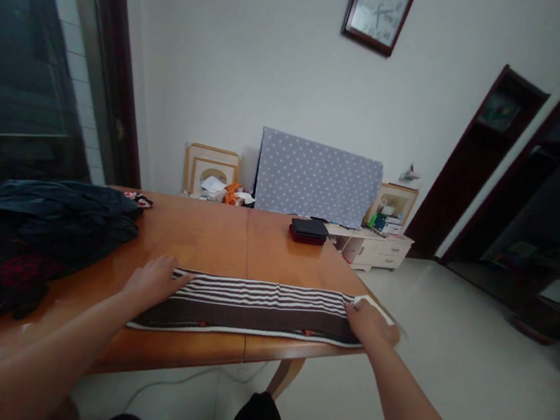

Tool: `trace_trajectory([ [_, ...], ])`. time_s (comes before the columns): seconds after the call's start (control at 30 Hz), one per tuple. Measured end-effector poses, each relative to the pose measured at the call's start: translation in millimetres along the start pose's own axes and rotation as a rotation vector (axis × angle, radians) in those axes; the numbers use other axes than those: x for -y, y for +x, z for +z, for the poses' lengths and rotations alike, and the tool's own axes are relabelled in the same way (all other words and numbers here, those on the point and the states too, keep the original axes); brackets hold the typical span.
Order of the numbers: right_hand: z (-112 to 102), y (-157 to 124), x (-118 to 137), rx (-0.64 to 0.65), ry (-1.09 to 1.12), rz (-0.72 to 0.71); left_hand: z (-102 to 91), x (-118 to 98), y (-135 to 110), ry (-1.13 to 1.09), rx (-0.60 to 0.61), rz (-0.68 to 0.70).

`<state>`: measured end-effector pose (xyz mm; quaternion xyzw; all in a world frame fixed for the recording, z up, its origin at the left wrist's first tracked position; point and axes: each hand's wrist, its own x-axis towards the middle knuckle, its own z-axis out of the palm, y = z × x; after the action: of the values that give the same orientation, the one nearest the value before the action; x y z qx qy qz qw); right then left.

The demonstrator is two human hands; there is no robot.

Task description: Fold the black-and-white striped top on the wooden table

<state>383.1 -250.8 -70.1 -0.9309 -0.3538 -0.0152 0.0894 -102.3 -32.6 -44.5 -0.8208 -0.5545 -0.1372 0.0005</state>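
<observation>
A brown-and-white striped cloth [266, 305] lies in a long, narrow fold along the table's near edge. White stripes run along its far half. The near half is mostly dark brown, with small reddish marks and a pale border. At its left end my left hand [152, 284] grips the far corner, thumb on top, other fingers partly hidden. My right hand [371, 324] is closed on the right end, with a white piece of the fabric [375, 307] showing beyond the fingers. Between the two hands the cloth is stretched almost straight.
The wooden table [193, 232] bears a heap of dark clothes [65, 214] at left and a small folded dark stack [308, 231] at the back right. Beyond stand a polka-dot covered object [316, 177] and a white cabinet [383, 252]. My knees are below the near edge.
</observation>
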Motion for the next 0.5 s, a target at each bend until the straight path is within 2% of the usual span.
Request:
trace_trajectory([
  [0.07, 6, 1, 0, -0.042, -0.007, -0.035, -0.5, 1, -10, 0.034, -0.041, -0.024],
  [0.17, 7, 2, 3, -0.110, 0.003, -0.051, -5.4, 5, -17, 0.047, -0.021, -0.042],
  [0.33, -3, 6, 16, -0.177, 0.046, -0.042, -18.2, 20, -6, 0.093, -0.042, -0.063],
  [0.5, -1, 9, 28, -0.073, 0.029, -0.016, -22.2, 29, -1, 0.100, 0.027, -0.153],
])
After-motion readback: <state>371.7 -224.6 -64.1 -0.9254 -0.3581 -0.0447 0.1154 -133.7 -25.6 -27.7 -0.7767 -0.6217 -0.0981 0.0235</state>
